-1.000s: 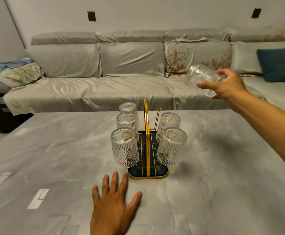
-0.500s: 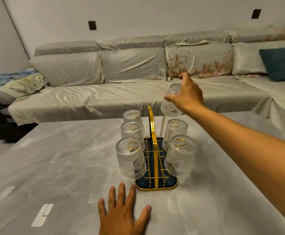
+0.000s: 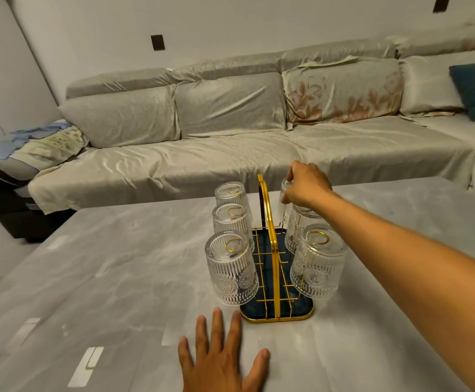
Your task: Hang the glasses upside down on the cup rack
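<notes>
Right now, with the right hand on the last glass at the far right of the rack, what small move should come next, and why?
Probably ease the last glass straight down until it seats, then let go. The right hand grips it upside down at the far right spot of the cup rack, where five glasses already hang. The peg itself is hidden, so seating cannot be confirmed. The left hand lies flat on the table.

right hand (image 3: 307, 183) outstretched, fingers curled, left hand (image 3: 222, 360) flat, splayed
</notes>
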Tool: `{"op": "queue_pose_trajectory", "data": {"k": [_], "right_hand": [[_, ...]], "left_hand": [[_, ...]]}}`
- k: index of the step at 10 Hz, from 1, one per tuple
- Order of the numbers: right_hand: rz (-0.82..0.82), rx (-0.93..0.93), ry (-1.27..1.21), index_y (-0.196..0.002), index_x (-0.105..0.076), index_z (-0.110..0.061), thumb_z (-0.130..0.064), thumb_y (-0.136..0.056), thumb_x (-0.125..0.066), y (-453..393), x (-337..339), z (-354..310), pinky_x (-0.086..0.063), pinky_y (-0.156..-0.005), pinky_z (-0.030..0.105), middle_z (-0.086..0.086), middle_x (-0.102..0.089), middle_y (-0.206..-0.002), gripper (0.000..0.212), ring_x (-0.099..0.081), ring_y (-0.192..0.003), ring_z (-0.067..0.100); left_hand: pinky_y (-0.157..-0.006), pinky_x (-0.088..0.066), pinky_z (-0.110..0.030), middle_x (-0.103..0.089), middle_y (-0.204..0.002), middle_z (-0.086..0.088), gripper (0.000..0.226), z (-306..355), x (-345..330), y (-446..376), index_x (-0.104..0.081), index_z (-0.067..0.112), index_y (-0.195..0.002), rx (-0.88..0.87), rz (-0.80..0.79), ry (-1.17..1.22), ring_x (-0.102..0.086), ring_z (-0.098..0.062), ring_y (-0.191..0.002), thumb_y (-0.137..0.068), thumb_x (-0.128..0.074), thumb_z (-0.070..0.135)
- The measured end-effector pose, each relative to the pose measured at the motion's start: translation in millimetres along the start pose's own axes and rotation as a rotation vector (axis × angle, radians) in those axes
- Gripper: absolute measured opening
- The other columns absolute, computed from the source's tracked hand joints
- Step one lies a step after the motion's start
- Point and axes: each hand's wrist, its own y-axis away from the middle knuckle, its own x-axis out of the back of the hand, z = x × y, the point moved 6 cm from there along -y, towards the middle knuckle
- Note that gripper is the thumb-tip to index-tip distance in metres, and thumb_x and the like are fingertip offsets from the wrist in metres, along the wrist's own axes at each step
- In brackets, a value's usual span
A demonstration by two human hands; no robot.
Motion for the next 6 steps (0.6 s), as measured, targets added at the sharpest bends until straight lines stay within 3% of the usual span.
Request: {"op": "queue_pose_trajectory", "data": {"k": [2, 3, 4, 5, 6], "right_hand": [[-0.135, -0.055, 0.031, -0.1, -0.056, -0.013, -0.016, -0.064, -0.085, -6, 2, -1, -0.053, -0.076, 0.04, 0.01, -0.064, -0.102, 0.046, -0.059, -0.095, 0.03], [-0.153, -0.068, 0.021, -0.1, -0.055, -0.011, -0.016, -0.068, -0.083, -2, 1, 0, -0.054, -0.076, 0.041, 0.011, -0.064, -0.102, 0.042, -0.06, -0.089, 0.028], [-0.076, -0.075, -0.057, -0.104, -0.054, -0.013, -0.028, -0.075, -0.077, 5, 8, 1, -0.052, -0.077, 0.04, 0.01, -0.062, -0.108, 0.04, -0.059, -0.093, 0.028], [0.204, -0.064, -0.374, -0.113, -0.053, -0.017, -0.041, -0.085, -0.064, 41, 37, 14, -0.048, -0.079, 0.037, 0.007, -0.061, -0.119, 0.039, -0.056, -0.103, 0.028], [0.362, 0.048, -0.629, -0.109, -0.056, -0.028, -0.036, -0.084, -0.066, 117, 72, 31, -0.046, -0.079, 0.032, -0.002, -0.064, -0.116, 0.028, -0.059, -0.107, 0.022]], "left_hand": [[-0.114, 0.012, -0.055, 0.026, -0.159, 0.005, 0.09, 1, 1, 1, 0.017, 0.047, -0.147, 0.004, -0.01, 0.002, 0.022, -0.025, -0.147, -0.073, -0.013, 0.089], [-0.115, 0.011, -0.055, 0.025, -0.16, 0.005, 0.093, 0, 4, 1, 0.016, 0.047, -0.147, 0.027, 0.011, -0.033, 0.021, -0.025, -0.147, -0.07, -0.013, 0.091], [-0.115, 0.011, -0.055, 0.023, -0.16, 0.006, 0.095, -2, 3, -3, 0.014, 0.048, -0.147, 0.024, -0.01, 0.008, 0.02, -0.024, -0.148, -0.068, -0.014, 0.092], [-0.117, 0.007, -0.052, 0.009, -0.163, 0.01, 0.09, -3, 12, -3, -0.006, 0.046, -0.15, 0.008, -0.034, 0.212, 0.011, -0.02, -0.15, -0.074, -0.032, 0.087], [-0.114, -0.022, -0.044, -0.049, -0.146, 0.003, 0.05, -27, 36, 21, -0.058, 0.029, -0.131, 0.14, 0.056, 0.974, -0.038, -0.018, -0.138, -0.084, -0.068, 0.042]]}}
